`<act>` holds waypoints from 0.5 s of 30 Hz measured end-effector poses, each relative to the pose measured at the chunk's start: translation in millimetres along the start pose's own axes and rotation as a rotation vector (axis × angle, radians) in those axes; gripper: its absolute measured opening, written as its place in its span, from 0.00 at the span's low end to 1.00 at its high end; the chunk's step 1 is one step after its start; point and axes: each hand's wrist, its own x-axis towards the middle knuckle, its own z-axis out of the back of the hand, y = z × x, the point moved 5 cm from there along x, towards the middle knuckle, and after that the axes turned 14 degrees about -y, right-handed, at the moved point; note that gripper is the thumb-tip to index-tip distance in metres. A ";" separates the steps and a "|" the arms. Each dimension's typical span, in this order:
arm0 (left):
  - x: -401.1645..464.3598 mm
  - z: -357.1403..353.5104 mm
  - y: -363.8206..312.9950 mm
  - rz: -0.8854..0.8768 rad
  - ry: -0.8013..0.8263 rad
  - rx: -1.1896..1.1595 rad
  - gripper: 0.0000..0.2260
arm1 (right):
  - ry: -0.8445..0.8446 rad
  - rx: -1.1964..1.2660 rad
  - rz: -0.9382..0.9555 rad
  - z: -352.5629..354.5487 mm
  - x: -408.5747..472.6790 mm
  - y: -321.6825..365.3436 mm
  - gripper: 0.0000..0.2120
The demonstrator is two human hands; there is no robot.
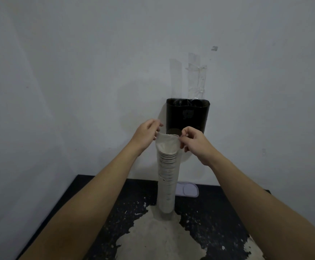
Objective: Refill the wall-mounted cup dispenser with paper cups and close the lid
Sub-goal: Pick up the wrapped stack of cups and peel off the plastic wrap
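Cup stack: a tall column of nested white paper cups in a clear plastic sleeve is standing upright on the worn black table, directly below the black wall-mounted dispenser, probably to keep it steady.
Left hand: pinching the sleeve's left edge.
Right hand: pinching the right edge, both seemingly spreading the mouth to free the cups.
Lid: a pale tray-shaped lid is lying on the table behind the stack.

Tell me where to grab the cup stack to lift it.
Grip the cup stack around its middle, coming from the right side with the right hand. It stands upright on the table, tall and narrow; the loose wrapper at the top gives no firm hold.
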 end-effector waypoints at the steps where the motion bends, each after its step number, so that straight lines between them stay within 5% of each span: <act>1: 0.7 -3.2 -6.8 -0.028 0.052 0.083 0.12 | 0.006 -0.013 0.006 -1.5 0.1 1.8 0.10; 7: 4.5 -14.5 -13.8 -0.142 0.383 0.519 0.08 | 0.004 0.009 0.008 -4.2 1.6 6.1 0.08; 15: 2.7 -20.6 -19.1 0.006 0.327 0.423 0.06 | -0.041 0.070 -0.125 -14.6 3.0 5.4 0.09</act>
